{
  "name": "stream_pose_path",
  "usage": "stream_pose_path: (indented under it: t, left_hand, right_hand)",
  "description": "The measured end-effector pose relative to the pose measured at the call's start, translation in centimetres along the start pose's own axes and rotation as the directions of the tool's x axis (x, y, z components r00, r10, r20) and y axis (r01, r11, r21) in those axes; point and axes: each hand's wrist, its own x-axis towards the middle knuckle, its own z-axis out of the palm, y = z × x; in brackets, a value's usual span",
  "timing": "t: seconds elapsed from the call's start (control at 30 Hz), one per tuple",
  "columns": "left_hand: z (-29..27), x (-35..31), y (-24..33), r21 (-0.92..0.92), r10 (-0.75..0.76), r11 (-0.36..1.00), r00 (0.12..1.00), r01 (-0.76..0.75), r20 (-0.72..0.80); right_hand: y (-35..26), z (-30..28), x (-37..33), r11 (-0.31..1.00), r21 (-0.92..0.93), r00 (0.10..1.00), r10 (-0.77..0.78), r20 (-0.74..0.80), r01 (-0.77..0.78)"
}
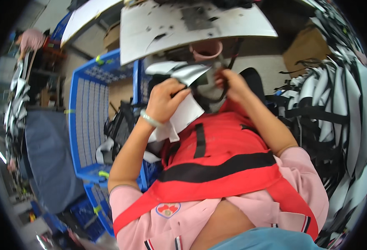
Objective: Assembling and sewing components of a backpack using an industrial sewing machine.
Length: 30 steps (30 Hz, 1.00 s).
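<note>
A mass of hanging white and black strips (344, 96) fills the space well to the right of the right fingers (229, 79). The blue plastic crate (104, 71), with black and white pieces inside, stands left of the left fingers (174, 86). Beyond both sets of fingers lies the white surface (242, 25), flecked with dark scraps, while the red apron (221, 141) with its black band spreads on the near side of them. The white-and-black sheet (186, 112) is in the left fingers — pinched against the thumb — and reaches both above and below them. Just beyond the right fingers sits a pink bucket (212, 57). Those fingers are curled but blurred; a dark strip (217, 99) curves just below them — whether they grip it, I cannot tell. A pale bangle (151, 119) circles the wrist behind the left fingers.
</note>
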Motion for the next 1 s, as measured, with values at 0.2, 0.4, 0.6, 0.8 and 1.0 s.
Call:
stream_pose_path:
  t: [0.2, 0.4, 0.6, 0.8, 1.0]
  left_hand:
    - [-0.6, -0.8, -0.4, -0.199, -0.072, 0.977, 0.997, 0.078, 0.038]
    - [0.3, -0.2, 0.0, -0.186, -0.026, 0.981, 0.986, 0.057, 0.164]
    - [-0.8, 0.9, 0.9, -0.186, -0.009, 0.98, 0.961, 0.062, 0.277]
    - [-2.5, 0.3, 0.7, -0.182, -0.077, 0.975, 0.963, 0.127, 0.258]
    - [-5.0, 3.7, 4.1, -0.293, -0.122, 0.945, 0.988, 0.144, 0.095]
  right_hand:
    - [1.3, -12.0, 2.4, 0.954, -0.297, 0.962, -0.058, -0.268, -0.026]
    - [-6.4, 1.0, -2.3, -0.088, -0.765, 0.609, -0.551, 0.571, 0.638]
    - [-8.9, 7.2, -2.8, -0.193, -0.514, 0.53, 0.046, 0.846, 0.836]
    - [-8.4, 7.6, -2.4, 0.192, -0.69, 0.672, 0.161, 0.723, 0.697]
    - [-13.6, 9.4, -6.1, 0.285, -0.638, 0.676, -0.05, 0.735, 0.715]
